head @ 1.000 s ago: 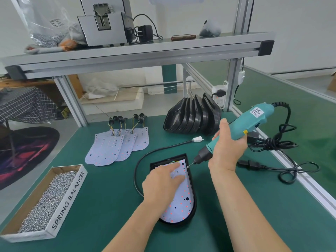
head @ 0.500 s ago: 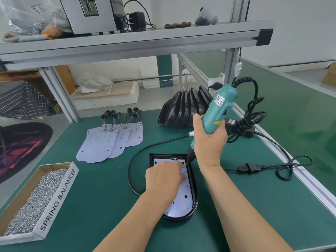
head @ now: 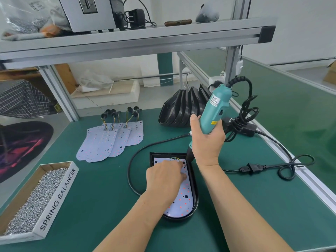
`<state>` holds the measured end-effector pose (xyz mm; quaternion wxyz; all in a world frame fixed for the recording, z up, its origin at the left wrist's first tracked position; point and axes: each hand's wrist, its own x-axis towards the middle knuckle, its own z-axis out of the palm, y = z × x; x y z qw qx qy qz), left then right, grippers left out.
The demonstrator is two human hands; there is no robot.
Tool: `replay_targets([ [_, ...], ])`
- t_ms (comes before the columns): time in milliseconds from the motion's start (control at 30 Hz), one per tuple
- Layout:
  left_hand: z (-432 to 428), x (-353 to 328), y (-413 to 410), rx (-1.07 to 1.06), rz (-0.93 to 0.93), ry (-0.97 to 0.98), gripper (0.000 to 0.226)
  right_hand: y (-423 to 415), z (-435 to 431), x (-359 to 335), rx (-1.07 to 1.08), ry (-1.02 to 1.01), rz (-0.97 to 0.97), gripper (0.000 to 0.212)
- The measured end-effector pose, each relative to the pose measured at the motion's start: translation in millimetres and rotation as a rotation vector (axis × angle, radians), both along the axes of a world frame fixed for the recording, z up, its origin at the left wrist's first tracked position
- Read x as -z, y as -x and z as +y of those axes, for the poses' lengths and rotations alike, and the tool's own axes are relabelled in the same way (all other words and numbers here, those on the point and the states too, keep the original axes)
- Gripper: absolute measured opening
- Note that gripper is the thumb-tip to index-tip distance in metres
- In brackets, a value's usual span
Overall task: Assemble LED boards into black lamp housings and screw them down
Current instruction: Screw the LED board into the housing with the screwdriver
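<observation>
While four spare boards [head: 101, 142] lie fanned, the left hand [head: 164, 177] presses one LED board [head: 183, 199] with loose fingers; the right hand [head: 207, 142] grips one screwdriver [head: 216, 106].

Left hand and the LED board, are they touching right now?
Touching. The head view shows the left hand resting on the upper part of the LED board inside the housing, fingertips down beside the screwdriver tip.

Bench [head: 254, 206]: matt green mat, aluminium edging. Lamp housing [head: 195, 195]: glossy black plastic. LED board [head: 183, 200]: smooth white. Screwdriver [head: 214, 113]: teal plastic. Screws [head: 31, 202]: shiny metal, cardboard box [head: 58, 199].
</observation>
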<state>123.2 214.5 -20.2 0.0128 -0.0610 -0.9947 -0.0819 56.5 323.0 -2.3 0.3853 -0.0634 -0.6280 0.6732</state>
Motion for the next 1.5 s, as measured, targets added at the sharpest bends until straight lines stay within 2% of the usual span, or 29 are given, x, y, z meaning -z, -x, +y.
replay_targets([
  [567,-0.2,0.8,1.9,-0.010,-0.019,-0.021,0.019,3.5,-3.2,-2.6,-0.015,-0.114,0.035,0.030],
  [733,-0.3,2.3,2.6,0.005,0.005,-0.017,0.031,3.4,-5.9,-0.4,-0.027,-0.116,0.027,0.032],
  [967,-0.2,3.1,3.3,0.008,0.014,-0.022,0.030,3.9,-7.5,-1.9,-0.041,-0.141,0.035,0.029],
  [1133,0.1,5.3,2.2,0.010,0.030,0.004,0.025,3.6,-6.9,0.6,-0.060,-0.132,0.029,0.030],
  [1500,0.3,5.5,3.5,0.008,0.031,-0.002,0.030,1.0,-8.1,1.7,-0.103,-0.070,-0.058,0.033],
])
